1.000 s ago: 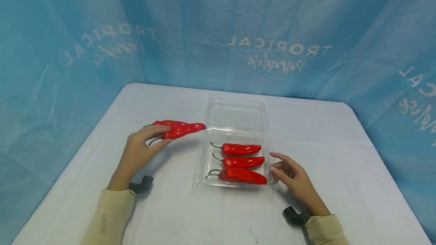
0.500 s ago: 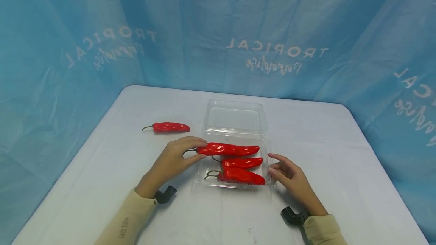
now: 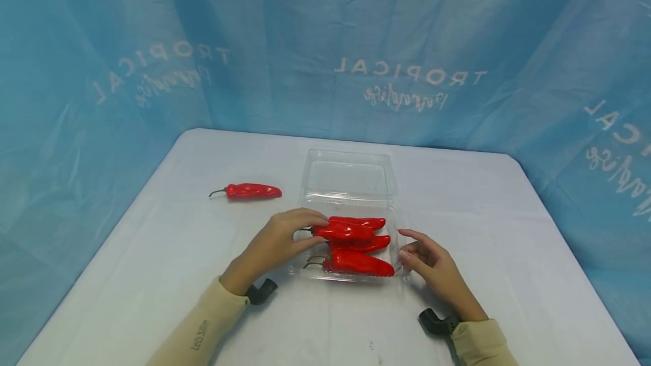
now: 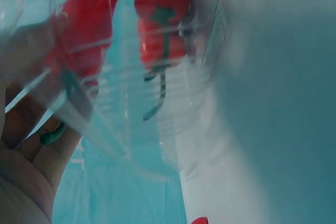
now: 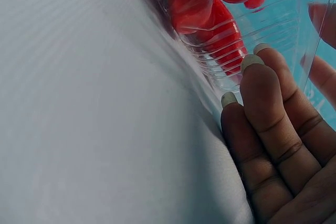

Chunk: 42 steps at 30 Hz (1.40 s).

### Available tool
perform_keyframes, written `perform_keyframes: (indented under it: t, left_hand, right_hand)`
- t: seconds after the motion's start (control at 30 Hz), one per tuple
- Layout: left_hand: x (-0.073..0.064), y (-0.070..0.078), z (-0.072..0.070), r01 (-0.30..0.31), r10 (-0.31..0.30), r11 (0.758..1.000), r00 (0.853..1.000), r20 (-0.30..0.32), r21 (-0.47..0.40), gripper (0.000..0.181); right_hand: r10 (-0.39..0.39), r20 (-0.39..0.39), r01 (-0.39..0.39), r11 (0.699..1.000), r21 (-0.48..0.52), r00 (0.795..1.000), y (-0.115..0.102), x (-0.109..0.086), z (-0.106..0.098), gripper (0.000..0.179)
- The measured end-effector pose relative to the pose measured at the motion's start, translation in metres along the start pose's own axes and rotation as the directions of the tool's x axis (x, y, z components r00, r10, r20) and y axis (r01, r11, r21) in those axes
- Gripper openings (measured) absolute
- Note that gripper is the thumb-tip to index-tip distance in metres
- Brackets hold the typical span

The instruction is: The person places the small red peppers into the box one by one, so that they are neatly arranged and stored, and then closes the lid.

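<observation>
My left hand [image 3: 277,244] pinches a red chili pepper [image 3: 348,232] near its stem end, low over the other peppers in a clear plastic clamshell container [image 3: 351,209]. Several red peppers [image 3: 361,263] lie side by side in its base, stems pointing left. The held pepper partly covers those behind it. In the left wrist view, peppers [image 4: 161,30] with green stems show through the clear wall. My right hand [image 3: 432,261] holds the container's right side, its curled fingers [image 5: 262,103] at the ribbed wall in the right wrist view.
A single red pepper [image 3: 253,191] lies on the white table [image 3: 152,275], left of the container. The container's clear lid [image 3: 350,171] lies folded back behind its base. A blue printed curtain [image 3: 315,100] hangs behind the table and along both sides.
My left hand has carried the pepper rightward from beside the container to over its base, revealing the loose pepper on the table. My right hand has stayed at the container's side.
</observation>
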<state>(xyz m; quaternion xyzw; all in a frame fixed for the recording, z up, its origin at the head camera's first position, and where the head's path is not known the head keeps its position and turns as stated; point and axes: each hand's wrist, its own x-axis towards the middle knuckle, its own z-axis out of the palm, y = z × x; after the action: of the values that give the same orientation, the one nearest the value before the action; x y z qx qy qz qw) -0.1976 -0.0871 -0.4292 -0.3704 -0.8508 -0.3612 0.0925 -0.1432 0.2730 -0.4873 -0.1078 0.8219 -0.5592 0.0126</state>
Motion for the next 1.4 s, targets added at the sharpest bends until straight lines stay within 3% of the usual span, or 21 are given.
perform_keyframes:
  t: [0.43, 0.9, 1.07, 1.2, 1.4]
  left_hand:
    - [0.002, 0.003, 0.014, -0.017, 0.021, 0.998, 0.997, 0.068, -0.059, 0.044]
    - [0.003, 0.005, 0.014, -0.001, 0.009, 0.996, 0.995, 0.094, -0.091, 0.045]
    - [0.001, 0.002, 0.008, 0.025, -0.023, 0.999, 0.999, 0.041, -0.041, 0.043]
    - [0.000, -0.006, -0.006, 0.061, -0.060, 0.998, 0.996, -0.066, 0.020, 0.036]
    - [-0.007, -0.028, -0.032, 0.177, -0.166, 0.984, 0.959, -0.228, 0.028, 0.030]
  right_hand:
    - [0.020, 0.001, -0.020, 1.000, 0.003, 1.000, -0.002, 0.000, 0.000, 0.048]
    - [0.029, -0.001, -0.029, 1.000, -0.001, 1.000, -0.002, 0.000, 0.000, 0.048]
    - [0.038, 0.000, -0.038, 0.999, -0.001, 0.999, -0.004, -0.002, 0.000, 0.049]
    - [0.042, -0.006, -0.042, 0.999, 0.001, 0.999, -0.006, -0.001, 0.001, 0.048]
    - [0.043, -0.006, -0.043, 0.999, 0.010, 0.999, -0.005, -0.001, 0.000, 0.048]
